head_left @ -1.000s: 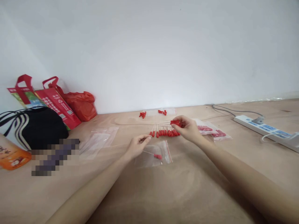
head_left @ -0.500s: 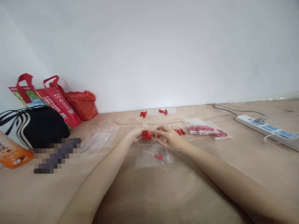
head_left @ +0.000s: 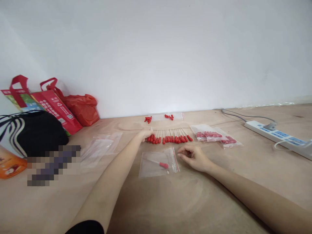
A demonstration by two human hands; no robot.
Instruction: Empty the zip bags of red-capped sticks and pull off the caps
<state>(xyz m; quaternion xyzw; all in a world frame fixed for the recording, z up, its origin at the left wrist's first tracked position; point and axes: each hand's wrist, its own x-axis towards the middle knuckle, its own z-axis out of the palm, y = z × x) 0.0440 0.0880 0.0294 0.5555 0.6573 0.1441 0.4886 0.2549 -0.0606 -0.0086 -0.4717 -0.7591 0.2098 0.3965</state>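
A bare left forearm [head_left: 112,177], a black sleeve edge [head_left: 85,227] at its lower end, stretches toward the far edge of a light-brown wooden tabletop [head_left: 151,208], the left hand [head_left: 147,134] low at the surface, its fingertips hard to make out. The bare right forearm [head_left: 243,188] slants in from the right, the right hand [head_left: 196,159] farther from that edge, fingers curled, thumb and forefinger parted.

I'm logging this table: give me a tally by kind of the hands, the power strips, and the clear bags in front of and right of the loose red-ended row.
Left hand and right hand: 2
Front clear bag: 1
Clear bags at right: 2
Power strip: 1
Total: 6
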